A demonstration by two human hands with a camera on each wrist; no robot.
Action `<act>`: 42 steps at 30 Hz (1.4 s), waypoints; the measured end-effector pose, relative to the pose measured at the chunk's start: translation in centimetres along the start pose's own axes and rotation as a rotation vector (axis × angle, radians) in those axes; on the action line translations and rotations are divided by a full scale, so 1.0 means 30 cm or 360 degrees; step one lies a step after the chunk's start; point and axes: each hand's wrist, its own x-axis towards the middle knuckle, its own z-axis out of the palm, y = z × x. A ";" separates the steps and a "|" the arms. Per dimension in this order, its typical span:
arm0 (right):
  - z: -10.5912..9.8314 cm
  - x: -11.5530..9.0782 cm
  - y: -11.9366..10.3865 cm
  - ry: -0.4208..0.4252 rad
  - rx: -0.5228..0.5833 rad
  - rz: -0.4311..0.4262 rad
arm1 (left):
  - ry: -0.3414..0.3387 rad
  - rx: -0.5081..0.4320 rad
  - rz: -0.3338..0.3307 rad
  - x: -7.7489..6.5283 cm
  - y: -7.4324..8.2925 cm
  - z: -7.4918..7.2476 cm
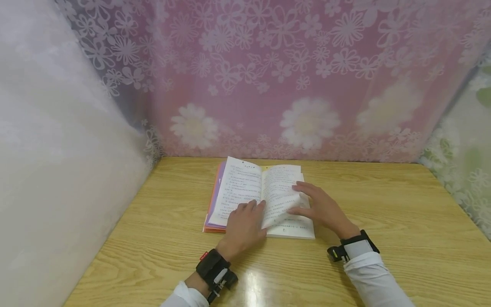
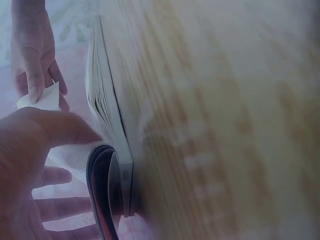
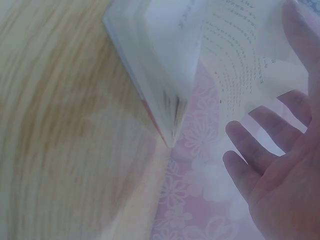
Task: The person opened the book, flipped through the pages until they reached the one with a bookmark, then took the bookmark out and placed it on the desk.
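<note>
Creased sleeves (image 1: 377,277), left grip (image 1: 244,225) slack on paperback (image 1: 239,181), right grip (image 1: 323,209) seemingly pinched round page (image 1: 283,205)

White sleeves (image 1: 377,277), black wrist straps (image 1: 212,267)

I've got one white-paged paper book with dark printed text (image 1: 241,183), open face-up on the yellow wood-grain table (image 1: 153,238). Purple-and-orange cover edge (image 1: 215,194) shows left; one right-hand leaf (image 1: 281,201) is lifted, curling off the pages below.
</note>
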 end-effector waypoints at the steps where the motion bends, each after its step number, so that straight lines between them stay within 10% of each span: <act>1: 0.001 0.001 -0.002 -0.0004 0.0008 -0.0002 | -0.0001 -0.0003 0.0006 0.000 0.001 -0.001; 16: -0.009 -0.016 0.013 -0.0047 0.0168 0.0201 | 0.0011 -0.0207 0.0007 -0.019 -0.012 -0.004; 25: -0.021 -0.034 0.021 -0.0097 0.0183 0.0324 | 0.0294 -0.0448 -0.0101 -0.011 -0.047 -0.018; 33: -0.016 -0.044 0.026 -0.0164 0.0172 0.0315 | 0.0501 -0.0453 -0.0217 -0.014 -0.099 -0.035; 42: -0.020 -0.050 0.033 -0.0191 0.0140 0.0312 | 0.0436 -0.0371 -0.0339 -0.032 -0.153 -0.037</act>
